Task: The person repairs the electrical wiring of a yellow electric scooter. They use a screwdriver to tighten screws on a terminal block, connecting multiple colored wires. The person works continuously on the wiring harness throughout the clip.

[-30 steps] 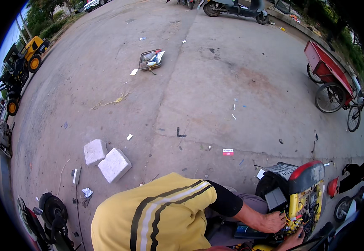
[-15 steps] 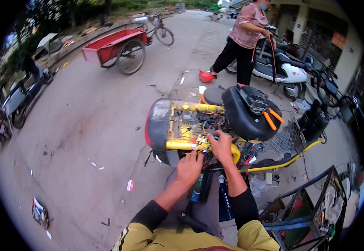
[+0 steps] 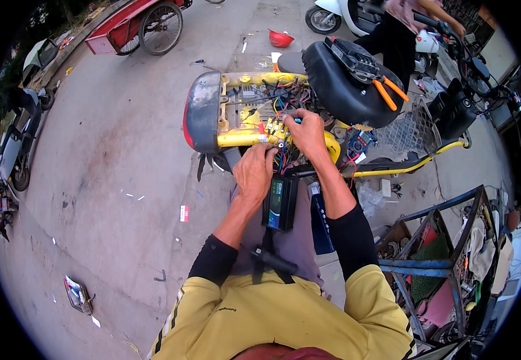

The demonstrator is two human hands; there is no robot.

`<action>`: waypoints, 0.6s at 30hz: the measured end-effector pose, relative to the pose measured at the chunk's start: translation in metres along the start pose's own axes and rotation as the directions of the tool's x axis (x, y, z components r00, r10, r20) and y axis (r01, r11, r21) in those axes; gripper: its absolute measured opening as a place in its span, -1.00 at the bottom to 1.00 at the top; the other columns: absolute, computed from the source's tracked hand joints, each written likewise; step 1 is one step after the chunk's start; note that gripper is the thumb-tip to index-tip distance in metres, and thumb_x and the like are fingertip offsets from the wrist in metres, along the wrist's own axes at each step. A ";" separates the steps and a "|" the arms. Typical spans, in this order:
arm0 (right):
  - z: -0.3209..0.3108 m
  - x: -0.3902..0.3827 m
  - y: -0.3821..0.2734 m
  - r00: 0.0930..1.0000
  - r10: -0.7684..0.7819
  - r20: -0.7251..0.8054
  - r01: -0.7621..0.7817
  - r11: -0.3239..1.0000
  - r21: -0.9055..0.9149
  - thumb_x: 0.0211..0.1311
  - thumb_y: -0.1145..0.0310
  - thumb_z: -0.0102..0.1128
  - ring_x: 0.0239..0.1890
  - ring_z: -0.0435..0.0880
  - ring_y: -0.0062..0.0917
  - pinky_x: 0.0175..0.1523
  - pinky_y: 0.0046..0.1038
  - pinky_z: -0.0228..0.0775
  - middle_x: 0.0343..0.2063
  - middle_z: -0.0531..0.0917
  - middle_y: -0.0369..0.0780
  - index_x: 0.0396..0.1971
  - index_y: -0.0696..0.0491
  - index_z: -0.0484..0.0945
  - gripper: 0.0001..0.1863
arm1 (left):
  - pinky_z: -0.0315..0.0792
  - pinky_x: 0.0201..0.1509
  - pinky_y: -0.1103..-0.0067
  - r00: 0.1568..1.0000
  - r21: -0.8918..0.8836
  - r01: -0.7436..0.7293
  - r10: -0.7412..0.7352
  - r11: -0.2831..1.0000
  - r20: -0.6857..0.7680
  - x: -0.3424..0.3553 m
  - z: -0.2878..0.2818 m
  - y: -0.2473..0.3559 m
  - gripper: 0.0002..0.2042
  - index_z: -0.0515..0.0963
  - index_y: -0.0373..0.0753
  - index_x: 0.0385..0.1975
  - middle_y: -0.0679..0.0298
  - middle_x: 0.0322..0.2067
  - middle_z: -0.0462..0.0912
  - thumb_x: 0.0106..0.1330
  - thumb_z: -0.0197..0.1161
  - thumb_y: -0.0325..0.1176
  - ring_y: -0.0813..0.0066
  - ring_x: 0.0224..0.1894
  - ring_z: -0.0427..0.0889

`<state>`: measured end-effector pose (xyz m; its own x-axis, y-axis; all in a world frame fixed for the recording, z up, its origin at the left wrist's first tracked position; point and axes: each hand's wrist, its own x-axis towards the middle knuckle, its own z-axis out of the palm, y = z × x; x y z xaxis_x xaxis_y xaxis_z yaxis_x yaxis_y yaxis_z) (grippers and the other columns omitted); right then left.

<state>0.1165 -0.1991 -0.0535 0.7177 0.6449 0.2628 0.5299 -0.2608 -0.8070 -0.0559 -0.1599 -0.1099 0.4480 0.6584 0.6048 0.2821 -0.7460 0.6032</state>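
An electric scooter with a yellow frame (image 3: 239, 139) lies before me, its wiring (image 3: 296, 96) exposed. My left hand (image 3: 253, 173) is closed at the near frame tube, fingertips against wires; what they pinch is hidden. My right hand (image 3: 308, 135) is closed just right of it, a small blue thing (image 3: 298, 120) showing at its fingertips. Between the hands sits a yellow block with metal terminals (image 3: 274, 129). Below them a black box with a label (image 3: 280, 201) is near my lap. Orange-handled pliers (image 3: 386, 93) rest on the black seat (image 3: 353, 99).
A multimeter (image 3: 362, 139) with red leads lies on the scooter, right of my hands. A metal rack of tools and rags (image 3: 431, 261) stands at the lower right. Farther off are a red cart (image 3: 101, 43), a red helmet-like object (image 3: 281, 38) and a person (image 3: 392, 36) beside a white scooter (image 3: 329, 7).
My view has tipped downward, so the scooter and both hands appear higher. My hands stay at the wiring. The person has moved right, partly behind the handlebars.
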 end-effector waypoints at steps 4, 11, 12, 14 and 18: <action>0.000 -0.001 0.000 1.000 -0.020 0.000 0.020 1.000 0.001 0.30 0.20 0.44 -0.23 0.87 -0.05 -0.05 -0.16 0.65 -0.34 0.82 0.11 -0.23 0.21 0.83 -0.67 | 0.63 -0.04 0.22 0.999 -0.005 -0.009 0.009 1.000 0.051 -0.001 -0.005 0.001 -0.85 0.68 -0.26 -0.11 0.09 -0.20 0.79 0.44 0.42 -0.36 0.03 -0.12 0.79; -0.001 0.001 -0.003 1.000 0.010 0.002 -0.010 1.000 -0.005 0.28 0.19 0.46 -0.27 0.86 -0.09 -0.05 -0.17 0.65 -0.37 0.81 0.09 -0.24 0.21 0.83 -0.67 | 0.60 0.09 0.14 0.990 -0.079 0.042 -0.030 0.996 0.140 -0.002 -0.012 -0.002 -0.84 0.69 -0.35 -0.06 -0.04 -0.15 0.78 0.43 0.31 -0.48 -0.09 -0.05 0.77; -0.001 0.001 -0.003 1.000 0.012 0.003 -0.012 1.000 -0.005 0.28 0.19 0.46 -0.27 0.86 -0.09 -0.05 -0.16 0.65 -0.37 0.81 0.09 -0.24 0.21 0.83 -0.66 | 0.61 0.08 0.14 0.987 -0.079 0.066 -0.053 0.995 0.153 0.000 -0.014 -0.002 -0.84 0.69 -0.34 -0.07 -0.03 -0.14 0.78 0.44 0.32 -0.47 -0.08 -0.05 0.78; -0.001 0.001 -0.001 1.000 -0.008 -0.007 0.008 1.000 -0.004 0.28 0.19 0.46 -0.27 0.86 -0.09 -0.06 -0.16 0.65 -0.38 0.81 0.09 -0.24 0.22 0.83 -0.66 | 0.61 0.02 0.15 0.987 -0.063 0.091 -0.081 0.994 0.140 0.001 -0.015 0.000 -0.86 0.71 -0.30 -0.09 -0.01 -0.15 0.79 0.44 0.35 -0.43 -0.06 -0.09 0.79; -0.001 0.001 -0.001 1.000 -0.008 -0.001 0.008 1.000 -0.016 0.28 0.19 0.46 -0.27 0.86 -0.08 -0.06 -0.16 0.64 -0.38 0.81 0.10 -0.25 0.22 0.83 -0.66 | 0.62 -0.10 0.21 0.982 -0.006 0.171 -0.170 0.985 0.086 0.001 -0.012 0.010 -0.87 0.74 -0.21 -0.13 0.08 -0.24 0.82 0.45 0.41 -0.33 0.02 -0.21 0.81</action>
<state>0.1170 -0.1993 -0.0520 0.7137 0.6465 0.2697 0.5426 -0.2667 -0.7965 -0.0628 -0.1653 -0.0975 0.4650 0.7643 0.4468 0.3490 -0.6220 0.7009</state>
